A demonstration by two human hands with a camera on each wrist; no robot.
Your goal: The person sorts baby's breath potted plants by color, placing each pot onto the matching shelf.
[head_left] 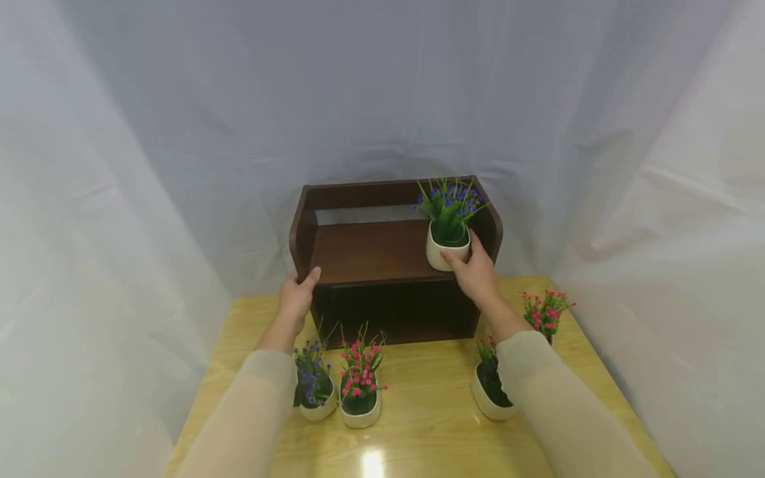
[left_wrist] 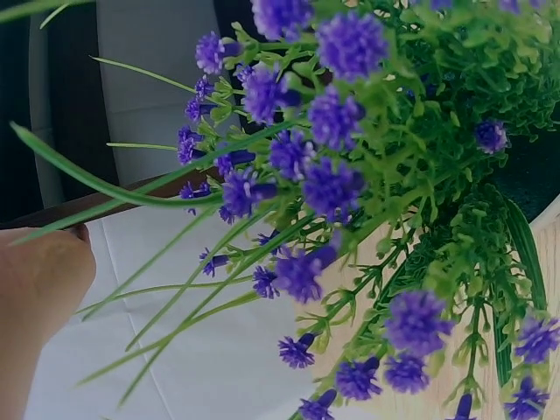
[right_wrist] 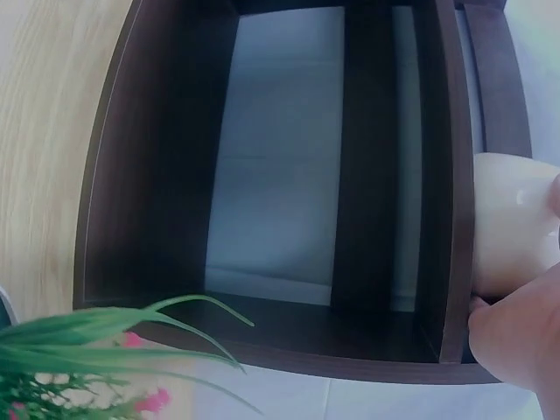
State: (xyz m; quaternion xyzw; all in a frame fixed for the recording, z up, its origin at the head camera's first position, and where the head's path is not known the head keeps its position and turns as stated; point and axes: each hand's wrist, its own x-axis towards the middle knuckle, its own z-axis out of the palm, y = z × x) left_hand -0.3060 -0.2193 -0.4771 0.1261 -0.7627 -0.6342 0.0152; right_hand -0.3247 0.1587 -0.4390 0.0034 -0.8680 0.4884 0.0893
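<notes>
A dark brown wooden shelf (head_left: 370, 255) with an upper tier and an open lower compartment stands at the back of the table. My right hand (head_left: 477, 273) holds a white pot of blue-purple flowers (head_left: 449, 226) by its right side, thumb across the front. That pot is at the right end of the upper tier; in the right wrist view its white wall (right_wrist: 512, 219) is right against the upper board. At the shelf's left side panel, my left hand (head_left: 295, 300) grips the front edge, thumb on the inner side and the other fingers mostly hidden.
Below my left forearm stand a pot of purple flowers (head_left: 313, 385) and a pot of pink flowers (head_left: 360, 392) on the wooden table (head_left: 427, 398). Two more, a red-flowered pot (head_left: 491, 392) and a pink-flowered plant (head_left: 545, 312), are partly behind my right sleeve. Pale curtains (head_left: 382, 86) surround the table.
</notes>
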